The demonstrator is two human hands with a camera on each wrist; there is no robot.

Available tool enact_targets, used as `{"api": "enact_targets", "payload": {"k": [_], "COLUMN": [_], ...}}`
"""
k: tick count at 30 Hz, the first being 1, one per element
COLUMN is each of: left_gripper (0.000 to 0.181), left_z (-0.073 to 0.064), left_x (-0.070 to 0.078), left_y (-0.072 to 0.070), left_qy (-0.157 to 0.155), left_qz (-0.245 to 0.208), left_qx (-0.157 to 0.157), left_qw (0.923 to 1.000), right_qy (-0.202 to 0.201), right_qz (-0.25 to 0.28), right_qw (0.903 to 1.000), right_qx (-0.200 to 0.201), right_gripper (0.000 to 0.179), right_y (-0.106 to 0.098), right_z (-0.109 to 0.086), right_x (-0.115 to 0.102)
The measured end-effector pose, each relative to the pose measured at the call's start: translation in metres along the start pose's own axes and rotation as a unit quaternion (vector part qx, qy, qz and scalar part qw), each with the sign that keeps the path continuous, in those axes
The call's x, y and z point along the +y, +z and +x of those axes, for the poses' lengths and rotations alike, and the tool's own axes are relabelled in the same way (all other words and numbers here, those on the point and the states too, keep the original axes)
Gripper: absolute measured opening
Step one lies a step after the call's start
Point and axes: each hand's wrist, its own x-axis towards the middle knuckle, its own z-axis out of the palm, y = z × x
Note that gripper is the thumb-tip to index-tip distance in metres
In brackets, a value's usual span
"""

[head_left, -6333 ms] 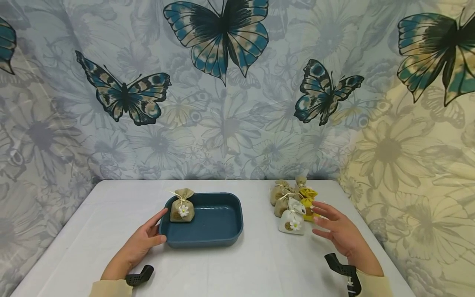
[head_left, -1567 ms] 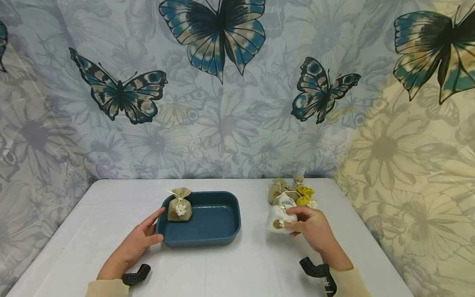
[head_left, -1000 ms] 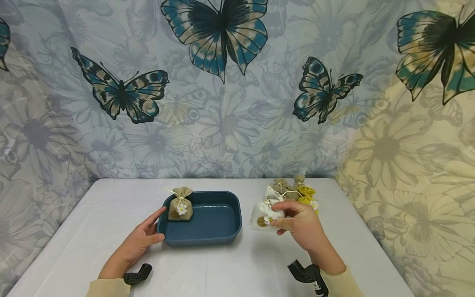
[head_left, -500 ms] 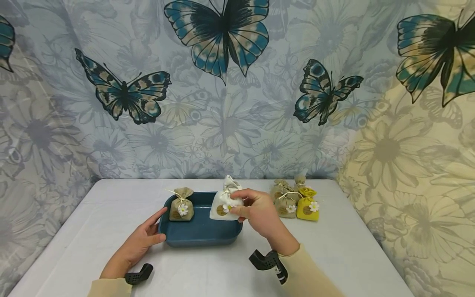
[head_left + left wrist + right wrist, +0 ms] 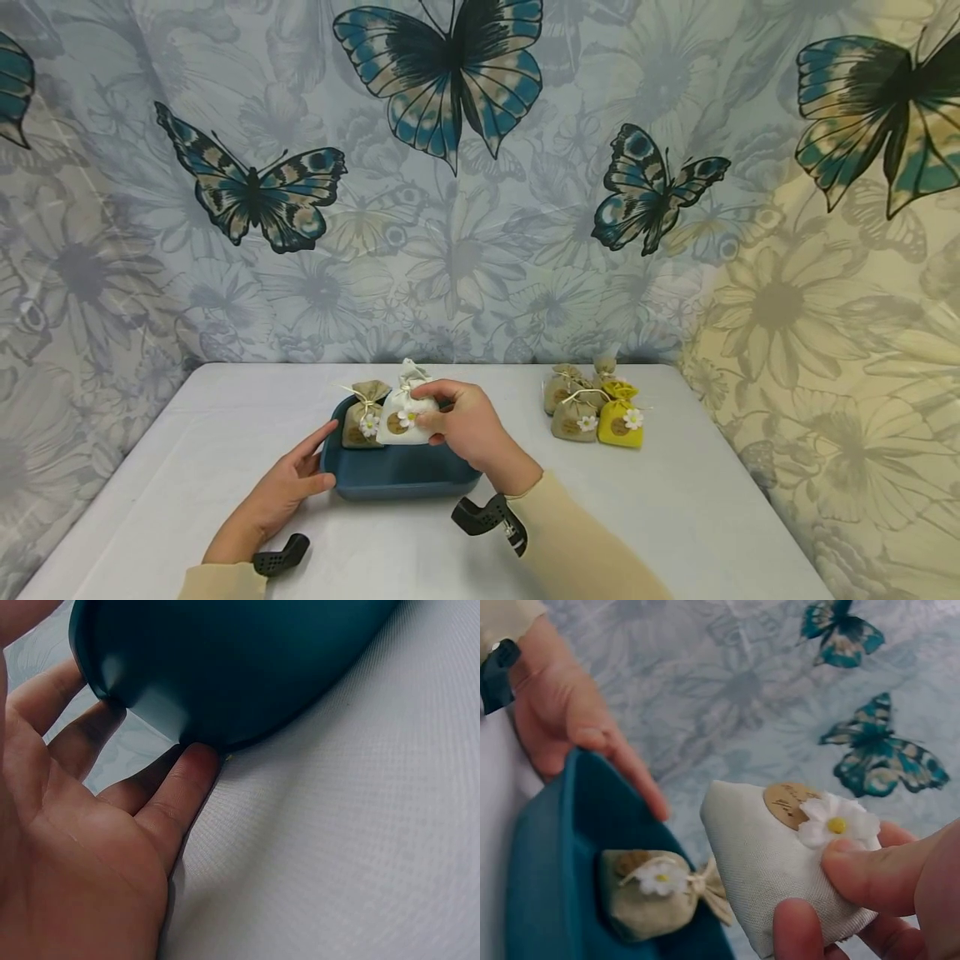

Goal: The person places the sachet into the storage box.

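Observation:
My right hand [image 5: 468,421] pinches a small white cloth pouch [image 5: 405,417] between thumb and fingers, over the left half of a dark blue tray [image 5: 408,487]. The pouch carries a white daisy [image 5: 838,823] and a round brown label [image 5: 789,804]. Inside the tray's left end stands a beige pouch [image 5: 363,421] with its neck tied; the white one overlaps its right edge in the head view. My left hand [image 5: 288,479] rests spread against the tray's left end, its fingertips touching the outer wall in the left wrist view.
Right of the tray, several more pouches stand grouped on the white-covered table [image 5: 660,517]: a yellow pouch [image 5: 621,423] in front, a beige pouch [image 5: 575,419] beside it, others behind. A butterfly-print cloth [image 5: 465,275] hangs behind the table.
My right hand took hold of the white pouch in the group at right, lifted it and carried it left over the tray. The left hand has stayed at the tray's end.

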Motion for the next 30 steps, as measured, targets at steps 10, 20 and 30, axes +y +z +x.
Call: {"api": "enact_targets", "payload": {"k": [10,20,30], "left_gripper": [0.084,0.084,0.082], "left_z": [0.0,0.0,0.0], "left_x": [0.002,0.002,0.001], "left_y": [0.001,0.001,0.0], "left_qy": [0.001,0.001,-0.003], "left_qz": [-0.003,-0.002,-0.005], "left_qx": [0.002,0.004,-0.001], "left_qw": [1.0,1.0,1.0], "right_qy": [0.03,0.037,0.069], "right_qz": [-0.015,-0.018,-0.021], "right_qw": [0.9994,0.9991,0.9969], "right_qx": [0.002,-0.006,-0.03], "right_gripper": [0.033,0.035,0.036], "right_y": [0.031,0.041,0.056], "right_z": [0.011,0.016,0.018], "right_x": [0.021,0.036,0.042]}}
